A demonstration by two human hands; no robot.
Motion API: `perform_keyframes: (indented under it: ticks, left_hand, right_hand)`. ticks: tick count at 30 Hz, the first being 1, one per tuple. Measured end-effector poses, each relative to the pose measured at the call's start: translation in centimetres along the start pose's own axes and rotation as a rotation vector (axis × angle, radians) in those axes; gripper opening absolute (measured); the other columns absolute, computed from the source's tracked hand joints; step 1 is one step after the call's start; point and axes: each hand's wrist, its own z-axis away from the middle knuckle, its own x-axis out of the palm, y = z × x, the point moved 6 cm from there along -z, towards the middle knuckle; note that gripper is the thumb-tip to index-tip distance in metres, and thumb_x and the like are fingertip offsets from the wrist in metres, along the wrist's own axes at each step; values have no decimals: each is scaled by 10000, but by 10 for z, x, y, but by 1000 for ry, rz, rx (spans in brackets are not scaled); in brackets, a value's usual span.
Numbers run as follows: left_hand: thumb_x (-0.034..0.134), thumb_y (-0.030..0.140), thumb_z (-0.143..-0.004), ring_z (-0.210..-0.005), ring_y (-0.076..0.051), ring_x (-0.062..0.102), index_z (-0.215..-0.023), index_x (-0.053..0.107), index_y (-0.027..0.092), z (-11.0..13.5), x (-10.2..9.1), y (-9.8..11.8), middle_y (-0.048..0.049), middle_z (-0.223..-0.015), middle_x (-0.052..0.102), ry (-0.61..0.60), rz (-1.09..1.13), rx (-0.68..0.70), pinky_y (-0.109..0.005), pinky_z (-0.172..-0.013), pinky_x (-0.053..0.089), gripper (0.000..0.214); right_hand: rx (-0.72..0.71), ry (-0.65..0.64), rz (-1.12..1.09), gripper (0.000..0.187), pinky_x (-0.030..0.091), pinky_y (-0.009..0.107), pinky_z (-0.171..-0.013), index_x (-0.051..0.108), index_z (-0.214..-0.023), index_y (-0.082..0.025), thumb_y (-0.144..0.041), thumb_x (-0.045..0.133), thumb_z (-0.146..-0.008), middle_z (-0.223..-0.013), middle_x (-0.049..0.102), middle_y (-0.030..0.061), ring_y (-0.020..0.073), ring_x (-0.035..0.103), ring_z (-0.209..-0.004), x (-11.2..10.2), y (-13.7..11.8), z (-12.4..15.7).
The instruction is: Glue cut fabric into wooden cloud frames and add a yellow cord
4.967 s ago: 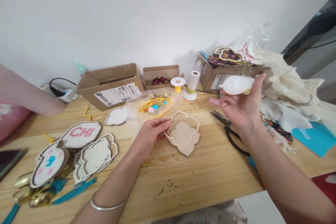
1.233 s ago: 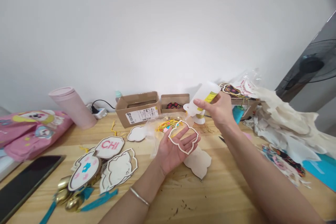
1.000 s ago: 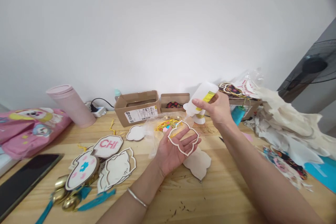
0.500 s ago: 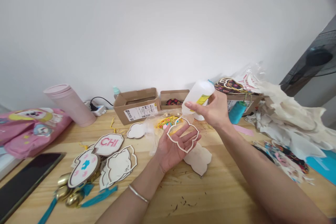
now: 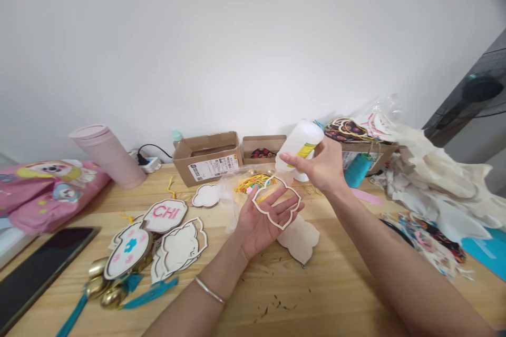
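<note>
My left hand (image 5: pixel 263 226) is palm up with its fingers spread, bearing a thin wooden frame (image 5: pixel 282 227) with a scalloped outline. The frame leans between the thumb and the fingers. My right hand (image 5: pixel 322 166) is wrapped round a white glue bottle (image 5: pixel 302 134) with a yellow label. The bottle is tilted, its nozzle pointing down at the frame's upper left edge. Beneath the left hand's fingers, a pale fabric-covered flower-shaped piece (image 5: pixel 300 242) lies on the table. A clear plastic bag (image 5: pixel 227 197) with yellow cords (image 5: pixel 253 183) sits behind the left hand.
Left of my hands lie a "CHI" plaque (image 5: pixel 165 214), stacked wooden shapes (image 5: pixel 177 250), brass bells (image 5: pixel 114 296) and a phone (image 5: pixel 43 274). Cardboard boxes (image 5: pixel 209 166) and a pink tumbler (image 5: pixel 108 155) stand by the wall. A teal thread spool (image 5: pixel 358 169) and cream fabric (image 5: pixel 446 168) are at right.
</note>
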Motion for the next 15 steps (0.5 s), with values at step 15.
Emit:
perform_keyframes:
  ticks: [15]
  left_hand:
    - [297, 592, -815, -1084, -273, 537, -1127, 456, 107, 0, 0, -1, -171, -1118, 592, 0, -10, -11, -375, -953, 312, 598]
  right_hand:
    - [-43, 15, 39, 295, 446, 286, -575, 603, -722, -172, -355, 753, -546, -657, 624, 7, 147, 538, -594, 1, -4, 1]
